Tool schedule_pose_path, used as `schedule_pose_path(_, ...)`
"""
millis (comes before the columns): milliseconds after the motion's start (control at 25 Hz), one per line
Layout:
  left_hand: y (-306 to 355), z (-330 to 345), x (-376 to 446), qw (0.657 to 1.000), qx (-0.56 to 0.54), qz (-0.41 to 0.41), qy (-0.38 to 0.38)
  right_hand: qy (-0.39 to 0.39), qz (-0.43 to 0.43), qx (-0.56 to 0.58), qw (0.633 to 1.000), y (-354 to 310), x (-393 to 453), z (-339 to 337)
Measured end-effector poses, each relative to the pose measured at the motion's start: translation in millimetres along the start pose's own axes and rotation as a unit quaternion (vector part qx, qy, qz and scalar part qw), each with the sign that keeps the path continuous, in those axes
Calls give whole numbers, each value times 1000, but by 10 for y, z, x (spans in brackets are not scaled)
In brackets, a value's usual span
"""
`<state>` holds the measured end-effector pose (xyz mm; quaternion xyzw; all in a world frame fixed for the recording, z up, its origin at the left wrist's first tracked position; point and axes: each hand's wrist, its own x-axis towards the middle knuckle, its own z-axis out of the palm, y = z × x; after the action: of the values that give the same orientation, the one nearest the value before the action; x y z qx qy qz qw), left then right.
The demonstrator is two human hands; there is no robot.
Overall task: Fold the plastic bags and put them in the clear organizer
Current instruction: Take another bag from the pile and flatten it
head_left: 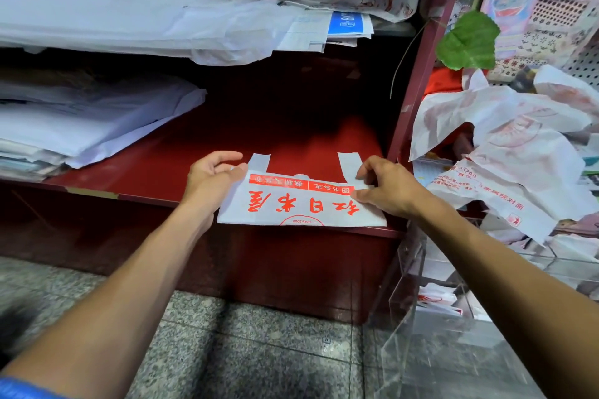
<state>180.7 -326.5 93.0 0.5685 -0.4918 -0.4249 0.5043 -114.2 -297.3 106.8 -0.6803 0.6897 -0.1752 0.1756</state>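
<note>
A white plastic bag (301, 202) with red printed characters lies flat on the front of the red shelf (155, 168), its two handles pointing away from me and its lower edge hanging slightly over the shelf lip. My left hand (212, 180) pinches the bag's left upper edge. My right hand (384, 186) pinches its right edge beside the right handle. The clear organizer (418, 272) stands at the lower right, with folded white bags showing inside its compartments.
A heap of crumpled white-and-red plastic bags (512, 152) lies at the right above the organizer. Stacks of white paper and bags (81, 116) fill the shelf's left side and the shelf above. A green leaf (468, 40) hangs by the shelf post. Grey speckled floor lies below.
</note>
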Motion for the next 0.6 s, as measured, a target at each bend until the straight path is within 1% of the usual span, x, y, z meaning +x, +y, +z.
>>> schedule_pose_path(80,-4,-16,-4,1000,16,1,14,-20,7,13,1000,-28,7,-42)
schedule_pose_path(160,-38,-30,-11,999,41,15,14,-24,-7,-26,999,-36,1,-54)
schedule_pose_path(200,-65,-39,-5,996,84,39,9,-24,-13,-48,998,-38,-12,-53)
schedule_pose_path(240,-120,-51,19,985,153,76,7,-25,-14,-67,997,-38,-29,-50)
schedule_pose_path(280,-155,-55,24,967,231,107,11,-28,-13,-83,996,-32,-46,-45)
schedule_pose_path(320,-185,-47,35,949,287,131,19,-29,-12,-97,995,-32,-58,-39)
schedule_pose_path(360,-192,-38,29,935,322,145,25,-30,-12,-111,993,-32,-65,-27)
schedule_pose_path(480,-165,-39,-9,907,358,216,57,-26,-17,-142,989,-18,-47,19)
schedule_pose_path(520,-164,-61,-22,898,360,248,48,-20,-21,-138,990,-5,-46,29)
schedule_pose_path(600,-184,-143,-32,875,370,311,-19,24,-49,-113,992,36,-74,47)
